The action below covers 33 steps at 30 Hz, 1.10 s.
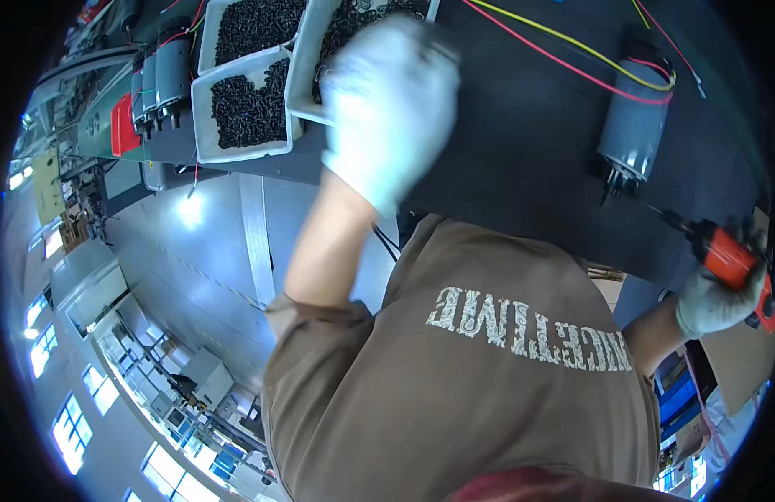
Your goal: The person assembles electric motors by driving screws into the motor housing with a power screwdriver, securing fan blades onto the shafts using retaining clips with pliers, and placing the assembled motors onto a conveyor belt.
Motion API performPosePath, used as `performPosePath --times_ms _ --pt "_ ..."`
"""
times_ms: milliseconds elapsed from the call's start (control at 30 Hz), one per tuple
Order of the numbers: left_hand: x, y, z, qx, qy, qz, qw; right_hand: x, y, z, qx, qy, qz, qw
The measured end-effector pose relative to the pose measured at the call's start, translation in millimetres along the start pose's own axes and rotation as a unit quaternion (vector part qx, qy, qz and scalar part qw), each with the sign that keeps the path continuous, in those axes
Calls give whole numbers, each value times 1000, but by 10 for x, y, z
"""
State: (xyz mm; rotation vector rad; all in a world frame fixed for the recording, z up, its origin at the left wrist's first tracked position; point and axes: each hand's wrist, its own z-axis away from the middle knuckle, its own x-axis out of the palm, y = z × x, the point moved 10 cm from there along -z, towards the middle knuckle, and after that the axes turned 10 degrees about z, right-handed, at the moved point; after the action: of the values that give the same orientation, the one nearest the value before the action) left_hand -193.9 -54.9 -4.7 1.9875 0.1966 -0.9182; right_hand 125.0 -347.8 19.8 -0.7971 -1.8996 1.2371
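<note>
My left hand (391, 113), in a white glove, is smeared by motion above the edge of a white bin (299, 99) of small dark parts. Its fingers are too blurred to show what, if anything, is in them. At the far right my right hand (713, 303), gloved too, is closed around a red and black electric screwdriver (730, 258). The driver's thin bit points left toward the lower end of a grey cylindrical motor (634, 125). Whether the bit touches it I cannot tell. Red and yellow wires (563, 35) run from the motor's upper end.
Two more white bins (202, 125) hold small black screw-like parts at the upper left. Beside them stand several grey motors (166, 79) and a red object (125, 125). The dark tabletop (521, 142) ends just in front of my body.
</note>
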Motion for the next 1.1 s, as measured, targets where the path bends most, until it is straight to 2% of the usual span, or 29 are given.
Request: performPosePath --times_ms 33,67,100,133,167,200,233,267,333,367,433,467,500,567,600,667,700,733,800,833,867,900,967,1000,1033,1100 --pt "-195 -297 -178 -12 57 -127 990 -76 65 -141 78 -64 -179 979" --pt "-233 -508 -311 3 35 -267 963 -180 -89 -203 -44 -17 120 992" --pt "-191 -747 -416 26 10 -357 934 -273 -121 -288 -67 3 287 956" --pt "-127 -961 -501 -7 -54 -354 934 -365 -151 -371 -84 30 445 891" --pt "-56 -1141 -530 -55 -116 -377 917 -618 -28 -526 -7 29 477 878" --pt "-23 -1159 -516 -22 -114 -377 919 -683 71 -610 43 38 544 837" --pt "22 -1120 -505 12 -112 -374 921 -1071 271 -868 4 7 619 786" --pt "23 -1139 -529 -52 -142 -389 909 -1116 345 -961 -7 16 741 671" --pt "59 -1050 -542 -43 -149 -384 910 -1552 547 -1117 -47 30 838 544" --pt "72 -1058 -539 -28 -147 -388 910 -1825 701 -1174 -40 9 858 511" --pt "126 -1095 -546 -18 -161 -411 897 -2018 858 -1098 15 22 875 483" --pt "169 -1112 -544 -26 -176 -417 891 -2048 918 -1074 9 16 866 500" --pt "175 -1119 -548 -35 -189 -425 884 -1510 692 -925 -35 43 878 475" --pt "195 -1111 -538 -70 -225 -430 872 -251 296 -650 -176 43 766 617" --pt "199 -1094 -554 -77 -248 -437 861 533 201 -456 -238 -50 660 711" --pt "222 -1078 -551 -31 -219 -438 871 1763 455 -377 -144 -276 553 773" --pt "211 -1045 -580 10 -190 -436 880 2214 647 -434 -160 -346 532 756" --pt "192 -962 -597 -8 -201 -436 877 2637 932 -524 -247 -362 546 714" --pt "174 -932 -593 -34 -214 -436 873 3233 1778 -739 -212 -449 595 632" --pt "153 -943 -580 -53 -218 -426 876 3338 2026 -769 -160 -475 651 571" --pt "119 -903 -559 -19 -192 -416 889 3444 2033 -672 -156 -518 678 497" --pt "104 -926 -543 0 -182 -424 887 3548 2141 -679 -194 -512 678 490" --pt "119 -1019 -503 -24 -223 -394 891 3648 2133 -698 -217 -523 663 491" --pt "107 -1016 -484 9 -196 -387 901 3657 2161 -710 -225 -517 658 499" --pt "94 -1009 -470 43 -170 -379 908 3637 2180 -714 -231 -510 654 510" --pt "82 -1001 -510 31 -169 -376 910 3612 1905 -781 -267 -472 624 562"
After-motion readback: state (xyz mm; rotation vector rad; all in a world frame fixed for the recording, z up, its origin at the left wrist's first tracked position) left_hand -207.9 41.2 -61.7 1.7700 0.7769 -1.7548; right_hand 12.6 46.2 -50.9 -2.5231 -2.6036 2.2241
